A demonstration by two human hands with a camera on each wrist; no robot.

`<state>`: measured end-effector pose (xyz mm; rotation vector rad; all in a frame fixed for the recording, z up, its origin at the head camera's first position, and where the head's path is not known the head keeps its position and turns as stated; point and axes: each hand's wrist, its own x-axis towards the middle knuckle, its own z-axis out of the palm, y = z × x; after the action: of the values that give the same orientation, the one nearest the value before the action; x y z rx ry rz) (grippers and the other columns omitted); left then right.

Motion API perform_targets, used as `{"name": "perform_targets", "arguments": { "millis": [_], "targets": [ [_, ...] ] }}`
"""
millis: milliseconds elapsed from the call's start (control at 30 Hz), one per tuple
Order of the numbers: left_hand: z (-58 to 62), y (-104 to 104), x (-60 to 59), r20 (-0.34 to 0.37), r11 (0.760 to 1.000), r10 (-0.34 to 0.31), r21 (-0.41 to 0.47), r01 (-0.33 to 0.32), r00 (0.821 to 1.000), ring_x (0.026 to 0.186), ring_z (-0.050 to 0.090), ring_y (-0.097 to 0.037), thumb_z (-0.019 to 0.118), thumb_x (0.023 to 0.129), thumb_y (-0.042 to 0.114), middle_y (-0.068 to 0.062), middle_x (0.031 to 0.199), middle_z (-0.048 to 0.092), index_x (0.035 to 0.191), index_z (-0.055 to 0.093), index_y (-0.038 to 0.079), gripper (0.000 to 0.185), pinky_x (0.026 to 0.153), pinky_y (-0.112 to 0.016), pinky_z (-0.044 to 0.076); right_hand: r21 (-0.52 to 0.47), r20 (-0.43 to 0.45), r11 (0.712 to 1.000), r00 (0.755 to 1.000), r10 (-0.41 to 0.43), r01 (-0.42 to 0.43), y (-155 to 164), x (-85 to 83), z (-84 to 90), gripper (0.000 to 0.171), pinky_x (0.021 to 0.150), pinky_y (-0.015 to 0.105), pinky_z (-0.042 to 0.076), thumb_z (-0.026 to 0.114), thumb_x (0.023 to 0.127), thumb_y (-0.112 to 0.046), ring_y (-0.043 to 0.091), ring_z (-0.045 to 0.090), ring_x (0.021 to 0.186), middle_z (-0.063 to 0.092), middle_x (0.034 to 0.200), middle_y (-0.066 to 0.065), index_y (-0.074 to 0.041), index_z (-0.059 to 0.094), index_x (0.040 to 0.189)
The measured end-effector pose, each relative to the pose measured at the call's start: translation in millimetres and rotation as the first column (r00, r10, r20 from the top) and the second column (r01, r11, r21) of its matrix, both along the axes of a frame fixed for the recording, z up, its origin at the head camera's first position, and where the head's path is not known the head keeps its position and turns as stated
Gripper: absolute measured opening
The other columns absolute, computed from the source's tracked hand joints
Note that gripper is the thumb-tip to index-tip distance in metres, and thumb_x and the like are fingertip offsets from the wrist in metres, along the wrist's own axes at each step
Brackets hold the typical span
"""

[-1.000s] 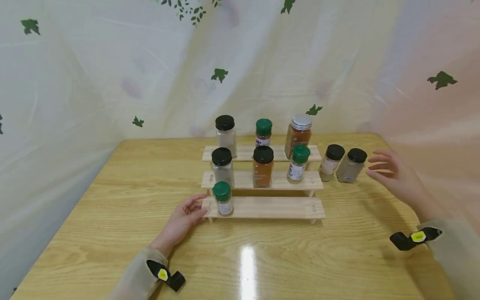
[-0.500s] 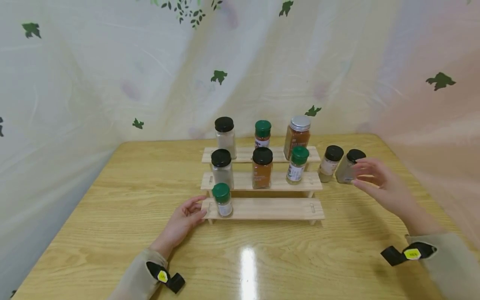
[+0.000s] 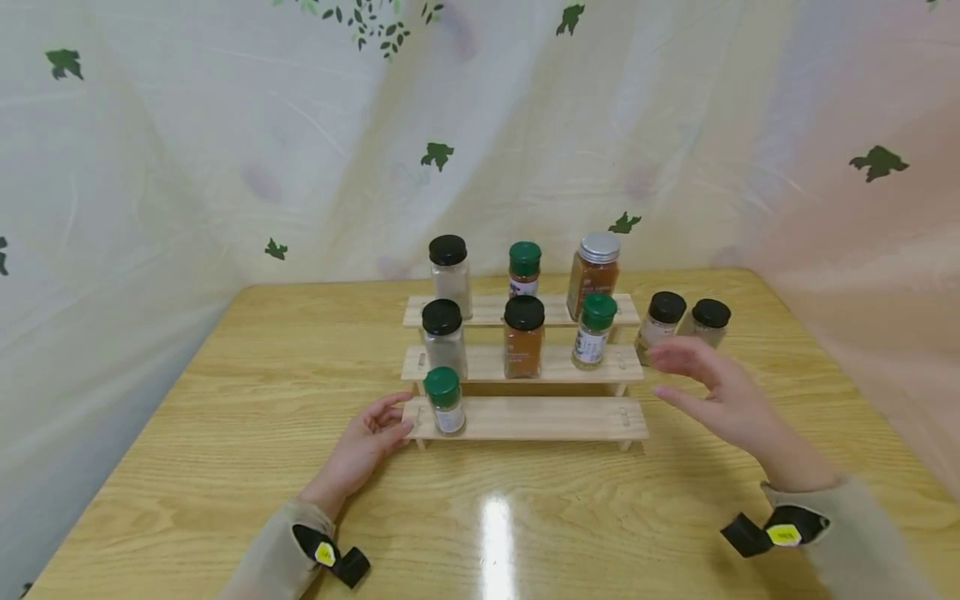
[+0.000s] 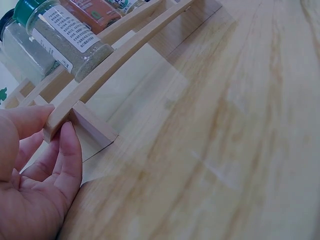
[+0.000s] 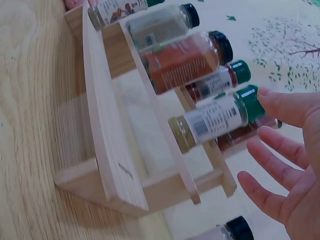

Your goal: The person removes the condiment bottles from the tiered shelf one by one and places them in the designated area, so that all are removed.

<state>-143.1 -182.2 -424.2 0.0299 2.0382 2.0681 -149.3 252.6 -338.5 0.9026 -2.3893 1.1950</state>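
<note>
Centre of the head view: a 3-step wooden rack (image 3: 525,417) on a wooden table (image 3: 225,417). Left hand (image 3: 363,446) at lower centre-left, flat on the table, fingers relaxed and close together, fingertips (image 4: 67,145) touching the left end of the lowest step beside its foot, gripping nothing. Just right of that hand, on the lowest step, a green-capped jar (image 3: 445,400), upright. Right hand (image 3: 723,400) at centre-right, raised over the table, fingers spread and slightly bent, holding nothing, hovering just right of the rack and in front of 2 black-capped jars (image 3: 663,321) (image 3: 708,321) standing on the table; touching or not, cannot tell. Middle step: black-capped pale jar (image 3: 442,333), black-capped orange jar (image 3: 523,333), green-capped labelled jar (image 3: 592,329). Top step: black-capped white jar (image 3: 450,275), small green-capped jar (image 3: 524,268), silver-lidded brown jar (image 3: 595,273). In the right wrist view, spread fingers (image 5: 280,145) at right edge, close to the green-capped labelled jar's cap. Behind, across the upper frame, a pale curtain (image 3: 225,150) with green leaf prints.
</note>
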Motion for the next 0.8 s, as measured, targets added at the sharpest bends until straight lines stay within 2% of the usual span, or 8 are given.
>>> {"name": "perform_targets", "arguments": {
  "millis": [333, 600, 800],
  "targets": [
    [0.8, 0.5, -0.2, 0.012, 1.0, 0.009, 0.001, -0.009, 1.0, 0.083, 0.058, -0.002, 0.054, 0.092, -0.001, 0.007, 0.096, 0.058, 0.14, 0.037, -0.004, 0.051, 0.075, -0.017, 0.052, -0.002, 0.055, 0.999, 0.997, 0.047, -0.047, -31.2, 4.2, -7.5, 0.047, 0.089, 0.009, 0.045, 0.07, 0.077, 0.01, -0.004, 0.057, 0.102, 0.061, 0.112, 0.012, 0.001, 0.054, 0.12],
    [-0.6, 0.2, 0.2, 0.014, 1.0, 0.007, 0.0, -0.007, 1.0, 0.082, 0.057, -0.001, 0.055, 0.092, -0.001, 0.007, 0.095, 0.057, 0.14, 0.035, -0.004, 0.052, 0.075, -0.017, 0.052, -0.014, 0.072, 0.994, 0.991, 0.11, -0.11, -56.3, 3.5, -8.9, 0.043, 0.09, 0.013, 0.046, 0.07, 0.079, 0.007, -0.002, 0.057, 0.104, 0.061, 0.111, 0.017, -0.002, 0.055, 0.119],
    [-1.4, 0.5, -0.3, 0.015, 1.0, 0.007, 0.0, -0.007, 1.0, 0.083, 0.057, -0.001, 0.054, 0.092, -0.002, 0.007, 0.096, 0.057, 0.141, 0.035, -0.004, 0.052, 0.075, -0.017, 0.052, 0.034, 0.098, 0.993, 0.989, 0.111, -0.115, -73.5, 3.0, -5.7, 0.043, 0.091, 0.024, 0.051, 0.071, 0.081, 0.001, 0.013, 0.062, 0.104, 0.063, 0.115, 0.012, -0.004, 0.056, 0.121]
  ]
}}
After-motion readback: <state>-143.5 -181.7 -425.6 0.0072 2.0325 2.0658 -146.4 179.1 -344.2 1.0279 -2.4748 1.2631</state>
